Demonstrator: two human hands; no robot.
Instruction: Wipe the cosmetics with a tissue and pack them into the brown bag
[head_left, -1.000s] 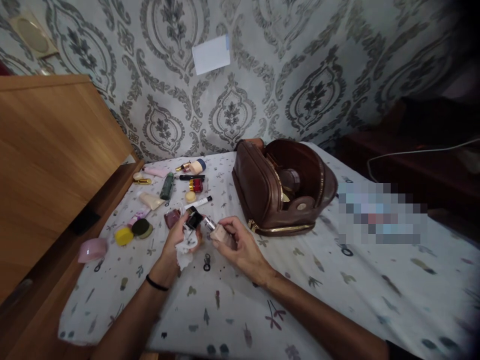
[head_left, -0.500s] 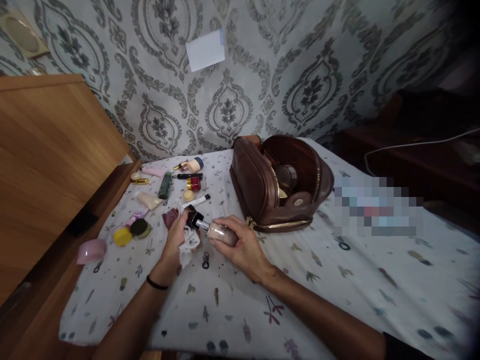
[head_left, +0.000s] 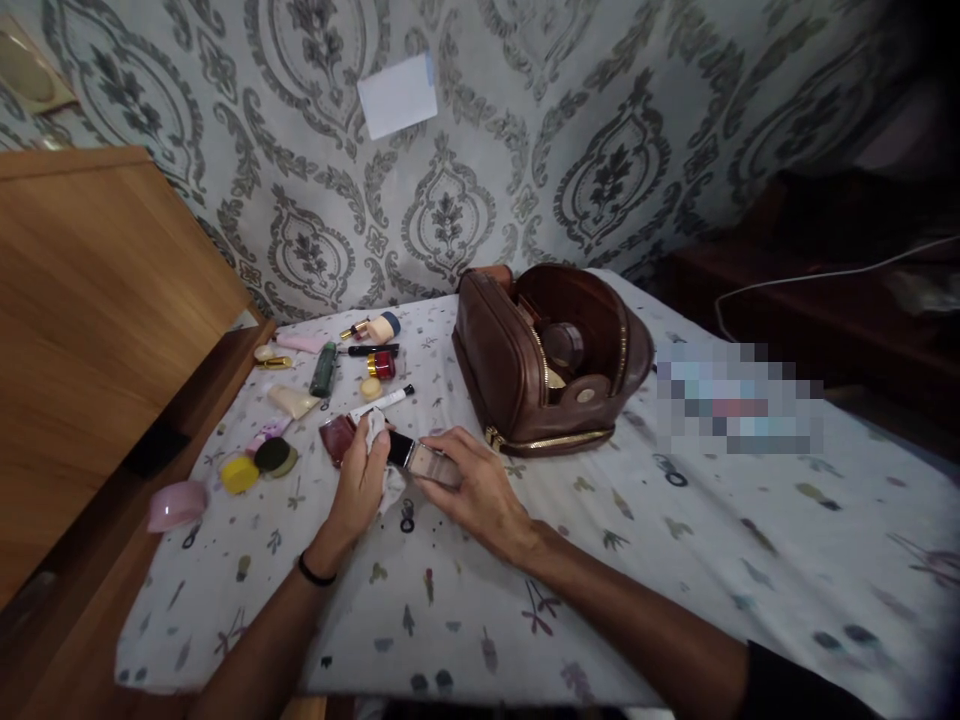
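Note:
My right hand (head_left: 480,490) is wrapped round a clear bottle of beige liquid (head_left: 433,466), tilted above the patterned cloth. A black cap (head_left: 400,449) sits against the bottle's neck. My left hand (head_left: 361,480) is closed on the cap's other end, with a crumpled white tissue (head_left: 391,488) between its fingers. Just beyond my left hand lies a dark red item (head_left: 337,438). To the right of it is a white tube with a black tip (head_left: 386,402). The brown bag (head_left: 499,365) stands unzipped beyond my right hand, with a round container (head_left: 562,346) inside.
Several cosmetics lie at the left, among them a green bottle (head_left: 324,370), a yellow lid (head_left: 239,475) and a pink jar (head_left: 177,506). A wooden cabinet (head_left: 112,330) borders the left side. Patterned wallpaper (head_left: 450,210) rises behind the cloth (head_left: 660,600).
The black cap has come together with the bottle's neck; the silver part that showed between them is no longer visible. The whole view has shifted slightly.

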